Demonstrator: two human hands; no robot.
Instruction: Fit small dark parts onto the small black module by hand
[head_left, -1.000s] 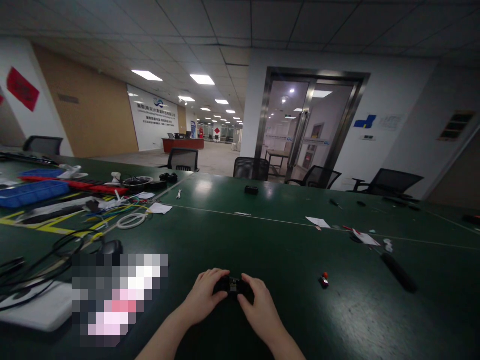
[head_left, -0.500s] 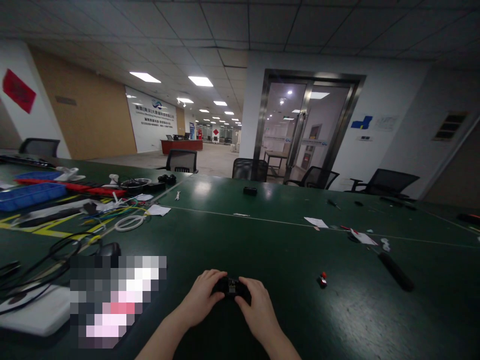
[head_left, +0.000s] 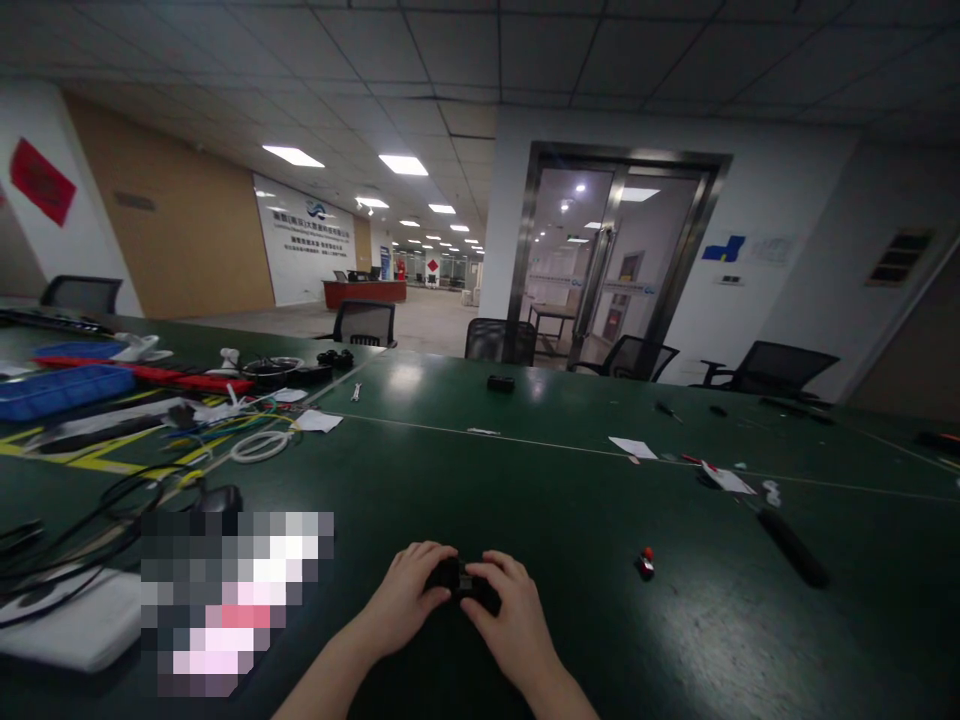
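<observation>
A small black object (head_left: 466, 581) with a light metallic patch at its middle is held between my two hands, low over the green table. My left hand (head_left: 407, 598) is closed around its left end, thumb in front and fingers behind. My right hand (head_left: 513, 612) grips the right end, its thumb and index finger close to the metallic patch. The fingers cover both ends, so the object's exact kind cannot be made out. A small red and black piece (head_left: 646, 563) lies on the table to the right of my right hand.
At left are a blurred-out patch (head_left: 240, 600), a white box (head_left: 82, 620), black cables (head_left: 112, 500), a coiled white cable (head_left: 260, 447) and a blue tray (head_left: 67, 392). A black-handled tool (head_left: 791, 545) lies at right. A black block (head_left: 500, 383) and a wrench (head_left: 357, 392) sit farther back.
My right hand's thumb and index finger have shifted left, covering more of the black object's middle. My left hand has barely moved.
</observation>
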